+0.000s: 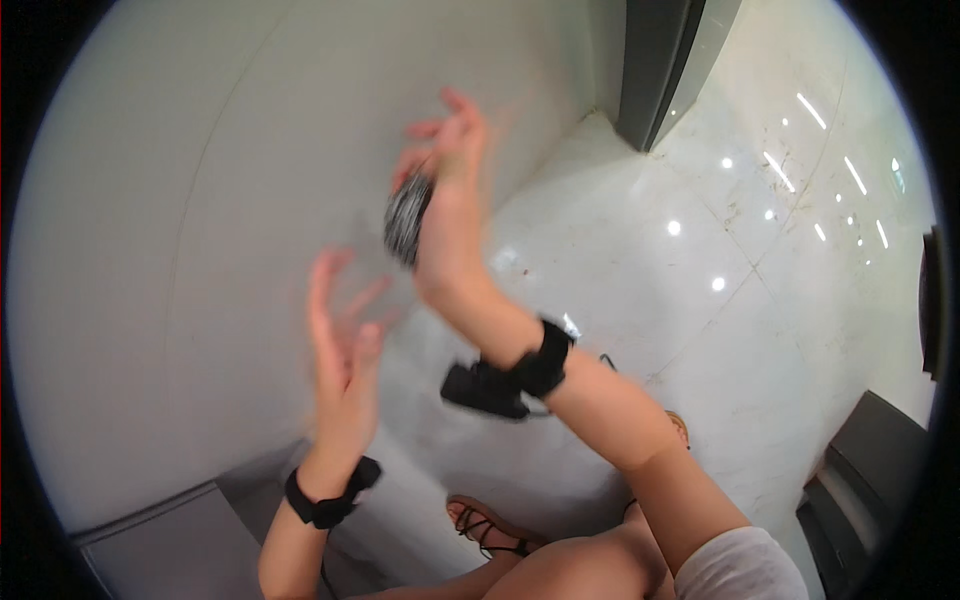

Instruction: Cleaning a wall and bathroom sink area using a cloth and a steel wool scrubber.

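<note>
My right hand (457, 161) is raised before a smooth pale wall panel (247, 225), its fingers blurred and partly bent. A dark, grey-streaked bundle (407, 220) sits against its palm side; blur hides what it is, and the hand covers its right edge. Lower and to the left, my left hand (345, 337) holds nothing. Its fingers are apart and lightly curved, also blurred. Black straps circle both wrists, and a black box-shaped device (486, 390) hangs at the right one.
Glossy tiled floor (720, 337) reflects lights on the right. A dark post (658, 75) stands at the top. Grey panels (172, 544) lie lower left, and dark slatted furniture (862, 465) lower right. My sandalled foot (487, 525) is below.
</note>
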Demonstrator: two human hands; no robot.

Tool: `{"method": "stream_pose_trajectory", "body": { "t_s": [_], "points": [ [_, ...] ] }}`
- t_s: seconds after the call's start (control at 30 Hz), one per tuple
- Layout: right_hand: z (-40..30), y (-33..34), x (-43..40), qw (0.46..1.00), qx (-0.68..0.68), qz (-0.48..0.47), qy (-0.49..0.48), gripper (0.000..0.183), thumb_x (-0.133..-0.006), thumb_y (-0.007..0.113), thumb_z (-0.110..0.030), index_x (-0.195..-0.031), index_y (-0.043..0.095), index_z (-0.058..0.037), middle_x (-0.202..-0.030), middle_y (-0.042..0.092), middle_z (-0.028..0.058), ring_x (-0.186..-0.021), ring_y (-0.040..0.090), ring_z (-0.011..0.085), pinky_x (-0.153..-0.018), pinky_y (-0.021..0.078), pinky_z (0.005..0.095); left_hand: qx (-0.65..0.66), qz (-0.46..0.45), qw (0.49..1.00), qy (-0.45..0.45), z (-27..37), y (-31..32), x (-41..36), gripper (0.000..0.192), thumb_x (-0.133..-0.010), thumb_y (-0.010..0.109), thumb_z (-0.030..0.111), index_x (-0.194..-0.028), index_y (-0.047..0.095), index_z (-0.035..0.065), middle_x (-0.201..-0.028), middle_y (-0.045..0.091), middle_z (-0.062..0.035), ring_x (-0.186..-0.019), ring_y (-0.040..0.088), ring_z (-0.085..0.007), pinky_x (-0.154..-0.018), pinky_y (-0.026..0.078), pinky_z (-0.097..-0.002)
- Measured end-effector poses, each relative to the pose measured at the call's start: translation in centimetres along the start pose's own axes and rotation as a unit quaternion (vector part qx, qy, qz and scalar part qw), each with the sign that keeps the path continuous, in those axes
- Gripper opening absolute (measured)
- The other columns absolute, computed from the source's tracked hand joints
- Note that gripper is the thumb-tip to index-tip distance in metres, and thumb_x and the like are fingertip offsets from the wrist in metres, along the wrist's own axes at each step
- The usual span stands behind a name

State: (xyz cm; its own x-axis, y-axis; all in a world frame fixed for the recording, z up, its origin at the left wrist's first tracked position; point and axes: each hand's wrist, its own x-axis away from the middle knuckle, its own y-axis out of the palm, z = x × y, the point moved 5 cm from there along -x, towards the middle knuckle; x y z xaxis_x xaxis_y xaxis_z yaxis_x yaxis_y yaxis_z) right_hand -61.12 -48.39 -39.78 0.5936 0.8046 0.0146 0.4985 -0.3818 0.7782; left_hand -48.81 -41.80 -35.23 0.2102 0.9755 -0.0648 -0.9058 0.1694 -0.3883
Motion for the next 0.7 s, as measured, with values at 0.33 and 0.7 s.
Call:
{"method": "stream_pose_trajectory", "body": {
  "t_s": [0.33, 0.7],
  "points": [
    [-1.0, -4.7, 6.8, 0.904, 0.245, -0.337, 0.089, 0.052, -0.089, 0.045, -0.024, -0.133, 0.020, -0.0090, -0.120, 0.041, 0.0133, -0.109, 0.042, 0.0230, -0.089, 0.0359, 0.0360, 0.207, -0.061, 0.936, -0.278, -4.2, 1.9, 2.0, 0.030, -0.087, 0.050, 0.011, -0.114, 0.041, 0.0034, -0.106, 0.052, -0.0060, -0.094, 0.053, -0.0134, -0.077, 0.048, -0.0315],
    [-3.0, -4.9, 12.0, 0.673, 0.564, -0.469, -0.096, 0.078, -0.059, 0.069, -0.002, -0.129, 0.037, -0.0110, -0.112, 0.048, 0.0068, -0.093, 0.048, 0.0243, -0.078, 0.0398, 0.0339, 0.080, -0.079, 0.955, -0.274, -6.9, 0.3, 4.2, 0.020, -0.077, 0.060, 0.002, -0.095, 0.052, 0.0019, -0.085, 0.052, -0.0062, -0.072, 0.054, -0.0120, -0.057, 0.050, -0.0247]
  ]
}}
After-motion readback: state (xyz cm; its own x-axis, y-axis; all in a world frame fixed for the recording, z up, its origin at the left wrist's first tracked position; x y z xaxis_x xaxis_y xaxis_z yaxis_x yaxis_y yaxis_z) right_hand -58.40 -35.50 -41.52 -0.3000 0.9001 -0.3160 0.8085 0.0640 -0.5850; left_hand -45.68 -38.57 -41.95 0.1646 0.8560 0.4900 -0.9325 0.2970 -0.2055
